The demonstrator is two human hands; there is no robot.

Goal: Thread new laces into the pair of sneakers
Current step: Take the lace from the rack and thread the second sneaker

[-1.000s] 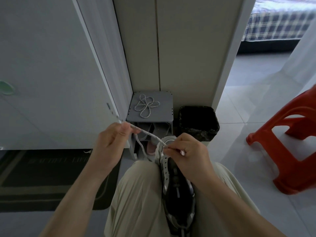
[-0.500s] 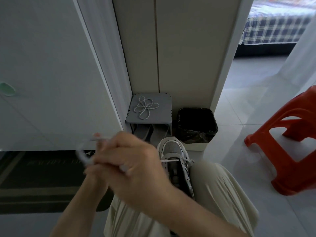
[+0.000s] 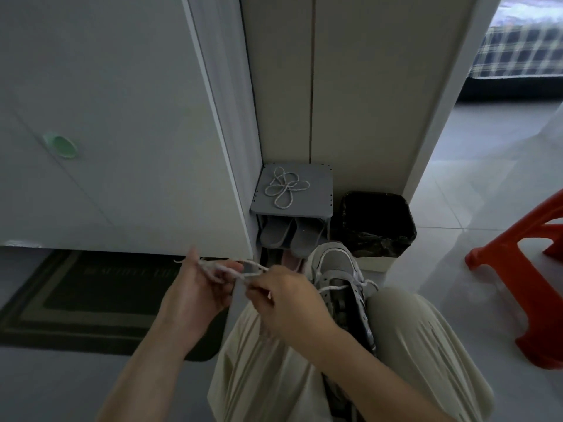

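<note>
Left hand (image 3: pixel 195 295): bare, on my feed.
Right hand (image 3: pixel 286 303): bare as well.
Forearms (image 3: pixel 146 370): both uncovered right down to the bottom edge of my view.
Trousers (image 3: pixel 420 345): pale beige, thin loose cloth; I see long soft creases running over both legs.

Looped spare lace (image 3: pixel 285 187) atop grey shoe rack (image 3: pixel 320 204) w/ slippers (image 3: pixel 278 236) below; bin (image 3: pixel 406 229), mat (image 3: pixel 91 296), red stool (image 3: pixel 493 257) on floor (image 3: pixel 457 214).

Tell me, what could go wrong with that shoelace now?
The lace crosses only one row of holes on the sneaker, and the left hand and right hand hold it off to one side, so a tug might slide it out. The sneaker is wedged between the knees and might slip.
</note>
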